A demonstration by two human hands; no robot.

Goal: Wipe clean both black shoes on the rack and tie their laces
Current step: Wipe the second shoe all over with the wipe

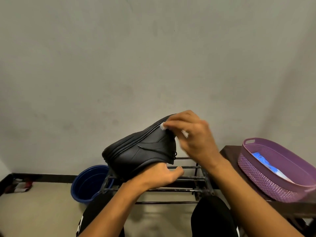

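- Fingers of my left hand curl round the black shoe, above the rack.
- Fingers of my right hand pinch a wipe at its sole edge (basket well right).

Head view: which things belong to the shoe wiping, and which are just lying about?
Job: shoe, held by left hand; wipe, pinched in right hand; rack.
Lying about: blue basin, purple basket, cloth on floor.

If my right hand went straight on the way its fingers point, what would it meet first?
The black shoe: the right hand pinches a white wipe against its raised end, so it would likely press into that; depth is unclear.
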